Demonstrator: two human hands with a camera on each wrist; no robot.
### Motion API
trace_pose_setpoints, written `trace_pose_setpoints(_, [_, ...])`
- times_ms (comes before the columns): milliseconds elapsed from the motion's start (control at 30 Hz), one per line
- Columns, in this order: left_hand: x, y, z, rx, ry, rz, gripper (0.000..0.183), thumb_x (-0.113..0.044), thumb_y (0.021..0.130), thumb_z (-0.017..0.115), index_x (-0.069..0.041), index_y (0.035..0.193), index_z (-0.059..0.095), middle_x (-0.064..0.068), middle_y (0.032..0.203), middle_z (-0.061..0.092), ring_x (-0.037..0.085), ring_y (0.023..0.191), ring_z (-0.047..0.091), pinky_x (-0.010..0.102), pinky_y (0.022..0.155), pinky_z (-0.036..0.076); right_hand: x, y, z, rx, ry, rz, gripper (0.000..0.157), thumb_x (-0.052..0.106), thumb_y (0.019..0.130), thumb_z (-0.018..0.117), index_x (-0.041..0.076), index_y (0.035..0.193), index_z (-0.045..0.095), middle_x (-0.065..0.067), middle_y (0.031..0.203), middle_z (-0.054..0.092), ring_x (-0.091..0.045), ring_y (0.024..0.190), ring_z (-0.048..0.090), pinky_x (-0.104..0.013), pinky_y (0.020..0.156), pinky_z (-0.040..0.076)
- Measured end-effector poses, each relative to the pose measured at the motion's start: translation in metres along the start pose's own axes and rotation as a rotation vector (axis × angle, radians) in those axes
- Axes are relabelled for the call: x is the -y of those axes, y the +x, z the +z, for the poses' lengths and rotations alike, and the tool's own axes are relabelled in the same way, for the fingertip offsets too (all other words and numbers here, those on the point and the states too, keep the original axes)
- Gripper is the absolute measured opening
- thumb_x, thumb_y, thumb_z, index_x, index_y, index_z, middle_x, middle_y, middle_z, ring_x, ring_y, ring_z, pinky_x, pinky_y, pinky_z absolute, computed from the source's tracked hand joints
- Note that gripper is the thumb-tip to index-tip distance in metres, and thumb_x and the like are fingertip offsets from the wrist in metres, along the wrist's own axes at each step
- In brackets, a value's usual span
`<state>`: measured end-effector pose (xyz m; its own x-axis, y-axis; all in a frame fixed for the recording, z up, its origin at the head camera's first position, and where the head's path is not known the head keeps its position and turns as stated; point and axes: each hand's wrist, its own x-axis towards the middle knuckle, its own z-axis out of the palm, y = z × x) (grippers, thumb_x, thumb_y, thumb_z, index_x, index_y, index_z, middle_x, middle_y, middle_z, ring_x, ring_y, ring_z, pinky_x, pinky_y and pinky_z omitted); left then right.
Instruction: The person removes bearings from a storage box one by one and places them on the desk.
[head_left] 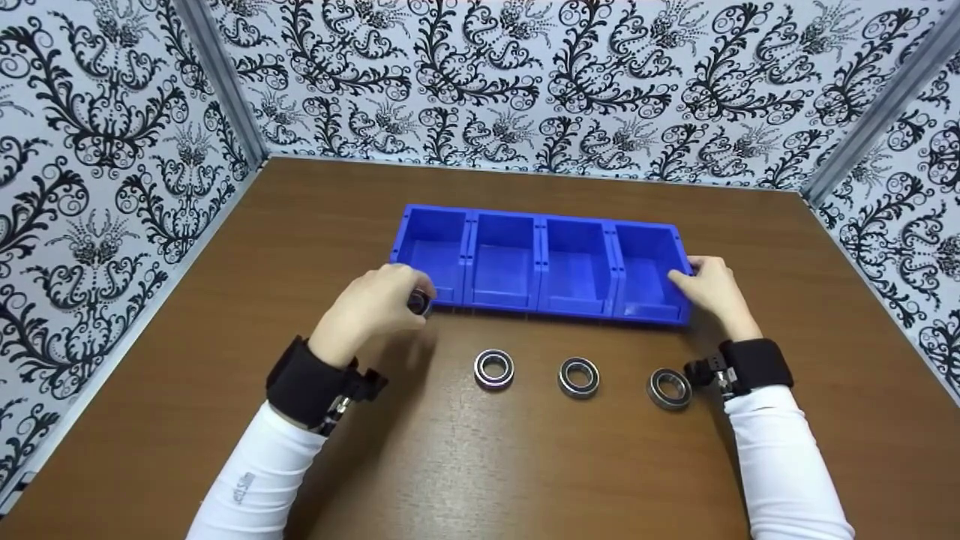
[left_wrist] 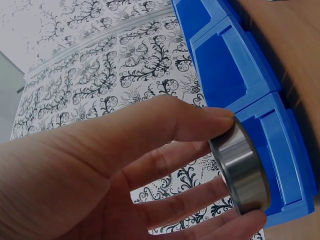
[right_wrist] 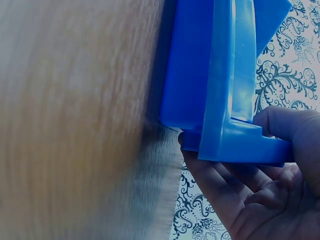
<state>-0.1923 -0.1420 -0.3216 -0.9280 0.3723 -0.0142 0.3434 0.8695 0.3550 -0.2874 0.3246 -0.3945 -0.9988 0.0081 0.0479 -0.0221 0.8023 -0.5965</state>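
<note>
Between thumb and fingers, my left hand (head_left: 379,304) pinches a ball bearing (left_wrist: 244,167), a steel ring held on edge close to the front left corner of the blue bin row (head_left: 502,301). That row has several open compartments side by side. At its right end my right hand (head_left: 712,289) grips the side wall, thumb on the inside and fingers outside and beneath, as the right wrist view shows. Nearer me on the table lie three more bearings: a left one (head_left: 494,369), a middle one (head_left: 578,377) and a right one (head_left: 669,388), all flat.
The brown wooden table (head_left: 517,472) is bounded by patterned panels (head_left: 480,90) at the back and both sides. Metal posts (head_left: 225,75) stand at the back corners. The right bearing lies close beside the camera (head_left: 709,371) on my right wrist.
</note>
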Motion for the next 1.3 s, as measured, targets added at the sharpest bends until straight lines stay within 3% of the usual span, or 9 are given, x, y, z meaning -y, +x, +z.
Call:
trace_pose_setpoints(133, [0.001,-0.002,0.001,0.009,-0.005,0.0,0.034,-0.013,0.08,0.069,-0.009,0.113,0.076,0.016,0.117,0.073,0.036,0.112,0.068,0.053,0.092,0.055,0.001,0.0,-0.001,-0.001,0.005,-0.008,0.047,0.019,0.095,0.057,-0.014,0.128,0.062,-0.035,0.117,0.069,-0.003,0.075,0.059,-0.013,0.066,0.044])
trace_pose_setpoints(333, [0.001,-0.004,0.003,0.017,-0.007,0.008,0.033,-0.014,0.08,0.071,-0.008,0.112,0.076,0.016,0.117,0.073,0.036,0.114,0.068,0.053,0.094,0.054,0.001,0.001,0.0,0.002,0.01,-0.01,0.047,0.019,0.095,0.057,-0.015,0.127,0.062,-0.035,0.117,0.069,-0.003,0.075,0.059,-0.013,0.066,0.044])
trace_pose_setpoints(467, [0.001,-0.006,0.005,0.022,-0.009,0.014,0.031,-0.014,0.08,0.073,-0.008,0.111,0.076,0.016,0.116,0.074,0.036,0.114,0.067,0.052,0.095,0.054,0.001,0.0,0.0,0.004,0.01,-0.002,0.047,0.019,0.096,0.057,-0.014,0.129,0.062,-0.036,0.12,0.068,-0.022,0.086,0.069,-0.016,0.072,0.045])
trace_pose_setpoints(567, [0.001,-0.008,0.007,0.023,-0.012,0.013,0.03,-0.015,0.08,0.074,-0.008,0.109,0.076,0.015,0.115,0.074,0.035,0.112,0.067,0.052,0.094,0.054,0.0,0.0,0.0,0.012,0.011,0.007,0.049,0.02,0.097,0.056,-0.014,0.132,0.06,-0.037,0.124,0.066,-0.036,0.103,0.069,-0.019,0.076,0.045])
trace_pose_setpoints(1067, [0.003,-0.011,0.018,0.05,-0.005,0.011,0.03,-0.014,0.079,0.076,-0.006,0.108,0.075,0.016,0.115,0.074,0.036,0.112,0.068,0.052,0.095,0.054,0.001,-0.001,0.0,0.007,0.011,0.008,0.05,0.019,0.095,0.056,-0.014,0.133,0.059,-0.037,0.122,0.067,-0.03,0.096,0.071,-0.015,0.069,0.045])
trace_pose_setpoints(1300, [0.004,-0.015,0.021,0.062,0.005,0.001,0.03,-0.012,0.077,0.075,-0.007,0.107,0.075,0.016,0.113,0.074,0.035,0.108,0.068,0.051,0.092,0.055,0.001,-0.001,0.0,0.006,0.011,0.005,0.051,0.019,0.095,0.055,-0.014,0.134,0.058,-0.037,0.122,0.066,-0.034,0.099,0.07,-0.013,0.069,0.044])
